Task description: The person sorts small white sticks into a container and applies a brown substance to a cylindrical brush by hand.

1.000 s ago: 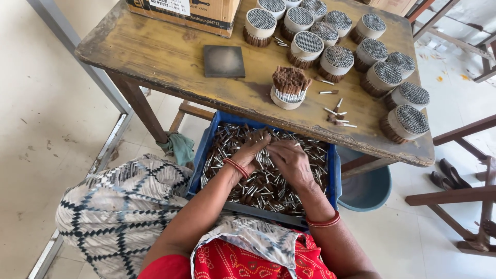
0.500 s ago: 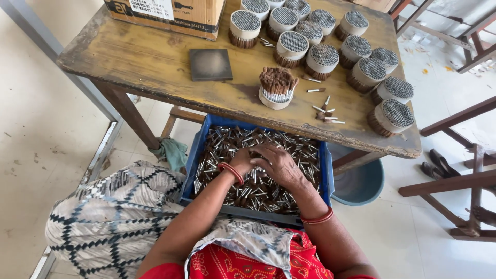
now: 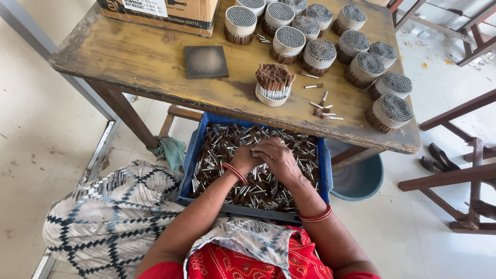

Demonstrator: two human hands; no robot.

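**Two hands gathering small metal-tipped sticks in a blue plastic crate**

The blue rectangular plastic crate (image 3: 324, 170) sits on the person's lap, just below the near edge of the table, and is filled with a loose heap of short brown sticks with silvery metal ends (image 3: 217, 155). Both hands meet over the middle of the heap. The right hand (image 3: 279, 157) lies palm down with fingers curled over a small cluster of the sticks; the left hand (image 3: 244, 157) is closed against it from the left, fingers pinched on the same cluster. Red bangles circle each wrist.

Beyond the crate stands the worn yellowish wooden table (image 3: 129, 51). Near its front edge, a round bundle of sticks bound by a white band (image 3: 274, 85) stands upright with brown ends up. To its right a few loose sticks (image 3: 323, 107) lie scattered. Farther back and to the right, many similar white-banded round bundles (image 3: 320, 51) stand with silvery ends up, close together in rows. A dark square flat tile (image 3: 206, 61) lies to the left of the upright bundle, and a brown cardboard box (image 3: 155, 13) rests at the far edge.

A black-and-white patterned cloth bag (image 3: 108, 212) lies by the person's left side, and a teal round basin (image 3: 359, 178) stands on the floor under the table's right end.
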